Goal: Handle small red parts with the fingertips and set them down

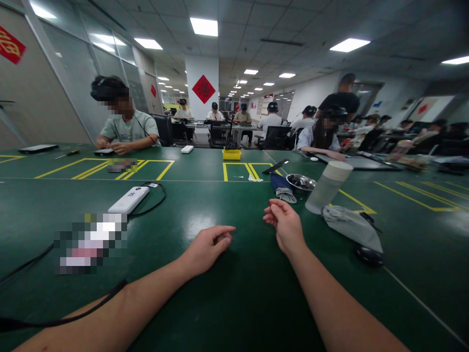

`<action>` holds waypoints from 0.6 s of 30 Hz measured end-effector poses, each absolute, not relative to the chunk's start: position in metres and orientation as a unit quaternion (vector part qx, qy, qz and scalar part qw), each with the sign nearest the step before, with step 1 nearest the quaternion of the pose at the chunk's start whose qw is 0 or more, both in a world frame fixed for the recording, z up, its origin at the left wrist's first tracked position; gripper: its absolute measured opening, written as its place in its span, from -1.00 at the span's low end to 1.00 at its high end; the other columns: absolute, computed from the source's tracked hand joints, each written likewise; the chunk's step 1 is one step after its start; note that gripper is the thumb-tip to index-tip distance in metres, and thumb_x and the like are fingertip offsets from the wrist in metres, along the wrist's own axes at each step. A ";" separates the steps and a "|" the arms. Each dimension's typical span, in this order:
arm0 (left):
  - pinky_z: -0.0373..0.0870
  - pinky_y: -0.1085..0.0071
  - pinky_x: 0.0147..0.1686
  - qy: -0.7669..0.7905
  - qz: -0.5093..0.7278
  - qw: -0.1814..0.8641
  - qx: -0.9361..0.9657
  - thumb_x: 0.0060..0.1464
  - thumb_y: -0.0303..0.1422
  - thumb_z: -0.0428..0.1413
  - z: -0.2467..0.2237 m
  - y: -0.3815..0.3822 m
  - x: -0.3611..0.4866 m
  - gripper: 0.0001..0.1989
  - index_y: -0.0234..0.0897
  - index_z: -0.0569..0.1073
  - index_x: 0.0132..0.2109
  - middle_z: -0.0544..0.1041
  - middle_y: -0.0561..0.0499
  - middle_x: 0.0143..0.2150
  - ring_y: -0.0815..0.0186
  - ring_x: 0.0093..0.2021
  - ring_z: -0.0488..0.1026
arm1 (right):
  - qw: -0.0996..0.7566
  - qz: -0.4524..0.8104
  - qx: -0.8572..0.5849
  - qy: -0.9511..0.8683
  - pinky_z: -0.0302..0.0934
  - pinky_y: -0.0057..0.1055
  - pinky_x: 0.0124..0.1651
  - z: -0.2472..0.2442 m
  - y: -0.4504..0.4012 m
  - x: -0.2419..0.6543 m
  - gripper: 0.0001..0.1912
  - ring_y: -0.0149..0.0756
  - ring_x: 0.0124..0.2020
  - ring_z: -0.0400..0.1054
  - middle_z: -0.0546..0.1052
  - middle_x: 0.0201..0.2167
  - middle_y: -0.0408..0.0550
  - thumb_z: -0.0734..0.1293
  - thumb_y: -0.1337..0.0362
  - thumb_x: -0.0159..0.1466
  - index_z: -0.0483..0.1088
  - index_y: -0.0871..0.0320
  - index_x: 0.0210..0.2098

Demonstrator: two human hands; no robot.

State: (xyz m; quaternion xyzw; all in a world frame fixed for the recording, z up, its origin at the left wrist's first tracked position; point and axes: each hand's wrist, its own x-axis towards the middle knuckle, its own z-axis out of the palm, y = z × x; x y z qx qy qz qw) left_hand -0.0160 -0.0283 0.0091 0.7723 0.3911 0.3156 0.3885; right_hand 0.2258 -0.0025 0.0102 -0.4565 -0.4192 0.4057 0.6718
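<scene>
My left hand (207, 248) rests low over the green table (176, 303), index finger stretched forward, thumb a little apart from it and the other fingers partly curled. Nothing shows in it. To its right, my right hand (287, 222) is raised with thumb and fingertips pinched together. A tiny reddish bit shows at those fingertips, too small to name. Just beyond the right hand lie a dark blue and grey pouch (281, 185) and a metal bowl (306, 189) with dark things inside. A frosted bottle (328, 188) stands beside the bowl.
On the left lie a white power bank (129, 200) with a black cable and a blurred-out flat object (91, 243). A grey drawstring bag (350, 227) and a black rounded object (368, 255) sit right. A yellow bin (232, 155) stands farther back. Co-workers sit across the table.
</scene>
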 end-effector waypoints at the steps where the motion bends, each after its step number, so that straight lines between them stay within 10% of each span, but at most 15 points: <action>1: 0.34 0.39 -0.23 0.390 0.313 0.388 0.774 0.16 -0.29 -0.01 0.010 -0.029 -0.016 -0.65 -0.23 0.42 0.07 0.52 -0.02 -0.21 0.33 -0.30 0.43 | 0.689 0.386 -0.468 -0.397 0.21 -0.55 -0.49 0.008 0.003 0.237 -0.72 -0.47 -0.54 0.37 0.49 -0.41 -0.13 0.34 0.20 0.16 0.35 0.14 -0.15; 18: 0.33 0.41 -0.28 0.381 0.302 0.401 0.776 0.15 -0.29 -0.01 0.006 -0.029 -0.015 -0.69 -0.26 0.44 0.00 0.52 -0.01 -0.29 0.32 -0.33 0.44 | 0.716 0.396 -0.496 -0.292 0.31 -0.52 -0.47 0.002 0.019 0.274 -0.82 -0.40 -0.55 0.42 0.49 -0.56 -0.13 0.37 0.32 0.04 0.41 0.18 -0.32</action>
